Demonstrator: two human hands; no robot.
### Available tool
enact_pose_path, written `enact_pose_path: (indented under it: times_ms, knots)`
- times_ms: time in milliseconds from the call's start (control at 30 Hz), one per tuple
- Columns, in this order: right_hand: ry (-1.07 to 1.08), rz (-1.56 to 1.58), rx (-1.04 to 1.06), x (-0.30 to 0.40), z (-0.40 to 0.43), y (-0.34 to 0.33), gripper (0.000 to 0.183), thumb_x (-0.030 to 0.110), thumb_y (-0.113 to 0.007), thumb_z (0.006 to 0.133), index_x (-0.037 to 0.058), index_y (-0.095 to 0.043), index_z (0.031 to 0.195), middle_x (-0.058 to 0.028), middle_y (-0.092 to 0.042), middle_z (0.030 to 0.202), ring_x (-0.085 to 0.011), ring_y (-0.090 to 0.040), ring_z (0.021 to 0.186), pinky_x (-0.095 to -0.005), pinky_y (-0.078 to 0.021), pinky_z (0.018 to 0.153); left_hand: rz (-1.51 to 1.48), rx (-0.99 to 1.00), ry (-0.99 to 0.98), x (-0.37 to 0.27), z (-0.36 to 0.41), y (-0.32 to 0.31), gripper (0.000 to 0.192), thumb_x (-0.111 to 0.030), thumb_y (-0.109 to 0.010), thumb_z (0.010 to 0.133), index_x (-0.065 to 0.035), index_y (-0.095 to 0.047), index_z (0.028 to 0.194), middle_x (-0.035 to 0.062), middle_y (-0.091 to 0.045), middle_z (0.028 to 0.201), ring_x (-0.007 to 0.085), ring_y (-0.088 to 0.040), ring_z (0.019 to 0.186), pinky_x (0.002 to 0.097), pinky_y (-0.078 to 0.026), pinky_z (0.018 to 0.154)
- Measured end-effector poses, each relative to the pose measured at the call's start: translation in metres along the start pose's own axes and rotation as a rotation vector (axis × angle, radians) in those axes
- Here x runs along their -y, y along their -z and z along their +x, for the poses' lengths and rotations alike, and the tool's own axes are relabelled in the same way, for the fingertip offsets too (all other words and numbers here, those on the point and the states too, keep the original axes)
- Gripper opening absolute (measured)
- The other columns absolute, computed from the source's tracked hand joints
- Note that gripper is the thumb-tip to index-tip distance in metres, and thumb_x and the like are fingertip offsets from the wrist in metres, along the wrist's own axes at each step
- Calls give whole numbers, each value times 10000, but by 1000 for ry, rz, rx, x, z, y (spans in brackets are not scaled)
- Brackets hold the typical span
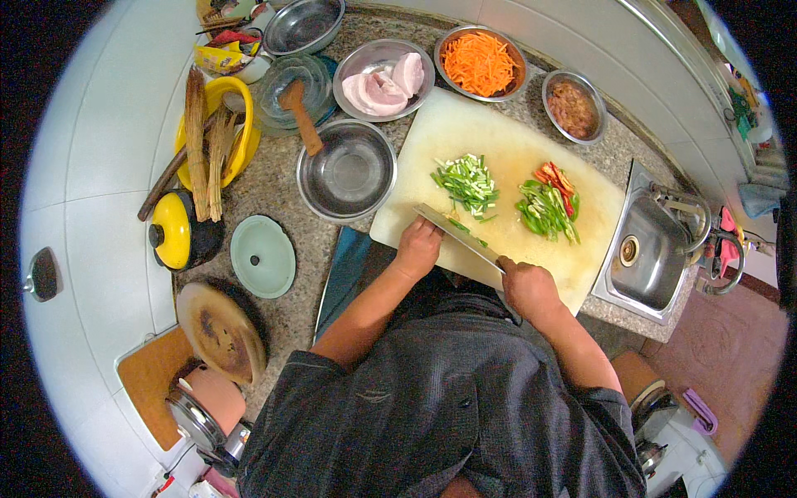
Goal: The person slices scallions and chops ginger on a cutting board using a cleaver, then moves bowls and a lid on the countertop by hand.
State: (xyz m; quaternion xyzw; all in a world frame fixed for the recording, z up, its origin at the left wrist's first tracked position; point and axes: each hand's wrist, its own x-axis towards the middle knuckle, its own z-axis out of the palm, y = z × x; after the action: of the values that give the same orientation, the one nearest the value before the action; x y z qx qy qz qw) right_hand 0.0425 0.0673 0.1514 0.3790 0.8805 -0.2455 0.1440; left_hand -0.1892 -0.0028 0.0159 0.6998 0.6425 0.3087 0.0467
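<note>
My right hand (530, 287) grips the handle of a knife (461, 238). Its broad blade lies slantwise across the near part of a white cutting board (579, 162). Along the blade's far side are a few green pieces (459, 225). My left hand (418, 246) is at the blade's left end, fingers curled down at the board; whatever is under them is hidden. Farther up the board sits a pile of chopped green onion (467, 180). To its right are sliced green peppers (543, 208) and red pepper strips (556, 180).
Behind the board stand metal bowls of raw meat slices (377, 92), shredded carrot (478, 63) and brownish meat (571, 111). An empty metal bowl (347, 171) is left of the board, under a wooden handle (305, 127). A sink (650, 246) borders the right; a yellow-lidded pot (172, 230) stands left.
</note>
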Motion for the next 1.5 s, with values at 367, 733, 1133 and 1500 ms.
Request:
enact_pose_path:
  times_ms: [367,733,1133,1500]
  knots:
    - [35,51,-94,-8,35,-35,283,114,-529,852,46,-608,1114,-181,-660,723,-356,-664,634,-460,-547,588,-80,-17,24,-6,10,5,201,-19,-602,704,-7,-670,892,126,-633,1002,303,-592,925,403,-527,762]
    - [-1,-12,11,-3,12,-18,321,114,-530,850,65,-607,1158,-188,-670,745,-352,-676,670,-457,-552,617,-37,-27,2,-3,6,4,220,-18,-601,698,0,-672,906,128,-633,1012,321,-594,985,404,-528,837]
    - [-7,8,38,1,10,1,260,125,-517,859,58,-615,1090,-194,-665,739,-375,-668,664,-485,-545,618,-31,-29,-6,-3,4,5,224,-3,-607,709,4,-679,921,137,-630,1006,324,-594,983,392,-527,823]
    - [-3,43,32,-3,25,-24,272,106,-529,838,39,-618,1086,-199,-655,718,-370,-670,672,-481,-545,615,-81,-30,-1,-3,4,4,245,-6,-610,703,-8,-677,938,131,-625,1037,321,-590,966,398,-526,821]
